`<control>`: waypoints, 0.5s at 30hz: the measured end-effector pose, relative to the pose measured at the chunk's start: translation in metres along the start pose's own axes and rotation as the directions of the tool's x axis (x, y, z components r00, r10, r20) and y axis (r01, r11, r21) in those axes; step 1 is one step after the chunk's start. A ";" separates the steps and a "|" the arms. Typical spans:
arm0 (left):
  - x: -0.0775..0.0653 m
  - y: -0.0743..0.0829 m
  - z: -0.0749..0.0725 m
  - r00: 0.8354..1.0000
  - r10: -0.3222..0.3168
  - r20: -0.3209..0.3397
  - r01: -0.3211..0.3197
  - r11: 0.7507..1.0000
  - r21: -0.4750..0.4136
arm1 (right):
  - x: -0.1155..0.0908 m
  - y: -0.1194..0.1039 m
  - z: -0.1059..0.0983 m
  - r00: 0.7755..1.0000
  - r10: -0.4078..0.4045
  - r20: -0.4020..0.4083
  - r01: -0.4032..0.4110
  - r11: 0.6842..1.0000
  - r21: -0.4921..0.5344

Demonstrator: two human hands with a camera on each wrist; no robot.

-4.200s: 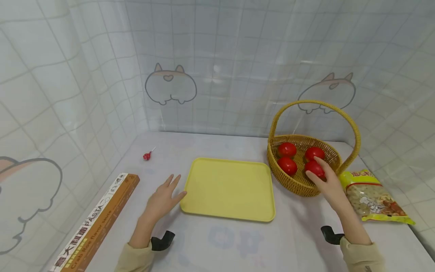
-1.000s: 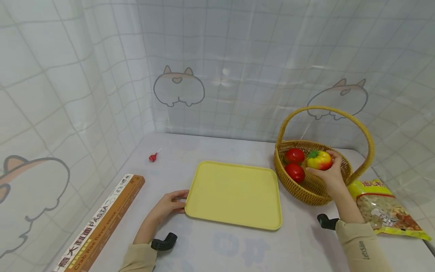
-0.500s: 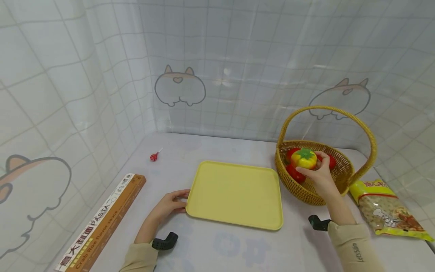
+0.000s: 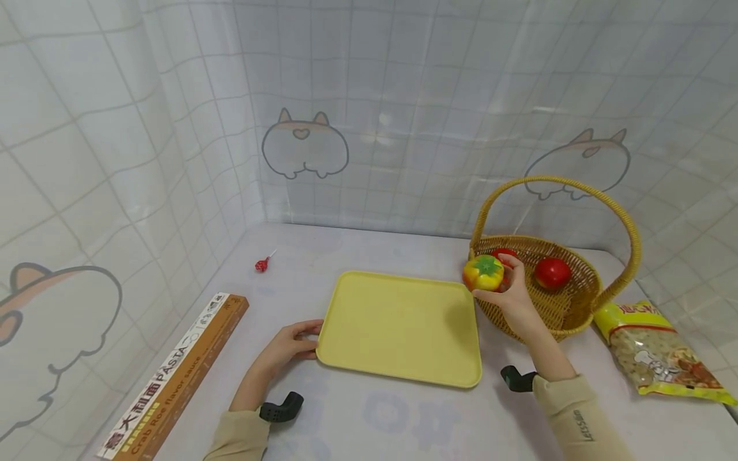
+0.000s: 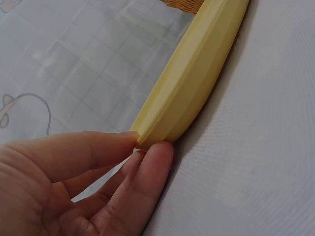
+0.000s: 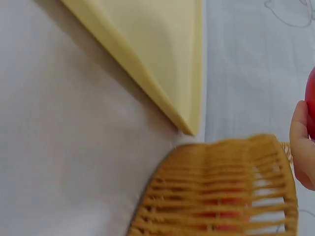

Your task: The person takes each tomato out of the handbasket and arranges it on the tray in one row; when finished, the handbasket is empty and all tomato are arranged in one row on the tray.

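**Fruit (image 4: 483, 274), yellow and red, shifted left: from the middle of the basket (image 4: 550, 312) a second ago to its left rim now**

Nearest the person, at the lower left, the left hand (image 4: 290, 344) pinches the left edge of the yellow tray (image 4: 398, 330) between thumb and finger. The tray lies flat, its long axis running left to right. Farther out, the right hand (image 4: 516, 301) pinches the fruit from its right side, green cap upward; the fruit is roundish, without a clear long axis. Governing relation: the tray spreads leftward and nearward of the fruit, its far right corner just beside it, and the right hand is the nearer of the two. How high the fruit hangs cannot be told. Beyond the right hand, inside the basket, sits one red fruit (image 4: 553, 274) in plain sight; another red patch is partly hidden. Farthest stands the checked wall sheet (image 4: 415, 128).
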State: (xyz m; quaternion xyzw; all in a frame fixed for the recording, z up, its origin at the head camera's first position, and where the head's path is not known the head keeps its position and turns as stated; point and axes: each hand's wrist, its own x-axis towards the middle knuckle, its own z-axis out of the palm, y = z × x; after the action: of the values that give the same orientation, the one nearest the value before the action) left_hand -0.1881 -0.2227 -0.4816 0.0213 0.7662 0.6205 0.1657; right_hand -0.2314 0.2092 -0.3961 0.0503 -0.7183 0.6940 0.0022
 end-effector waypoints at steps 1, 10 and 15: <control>0.000 0.000 0.000 1.000 0.000 0.000 0.000 1.000 -0.001 | 0.000 0.001 0.002 1.000 0.000 0.009 0.000 1.000 0.001; 0.000 0.000 0.001 1.000 -0.008 0.002 0.008 1.000 -0.016 | 0.004 0.013 0.031 0.995 0.041 0.091 -0.041 0.999 -0.005; -0.001 0.001 0.000 1.000 0.000 0.009 0.000 1.000 -0.013 | 0.007 0.019 0.046 0.991 0.048 0.123 -0.047 0.999 -0.007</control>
State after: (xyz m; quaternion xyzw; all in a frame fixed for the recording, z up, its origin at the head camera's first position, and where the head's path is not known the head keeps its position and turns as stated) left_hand -0.1878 -0.2223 -0.4804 0.0228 0.7614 0.6253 0.1694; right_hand -0.2370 0.1630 -0.4163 0.0761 -0.7192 0.6881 -0.0587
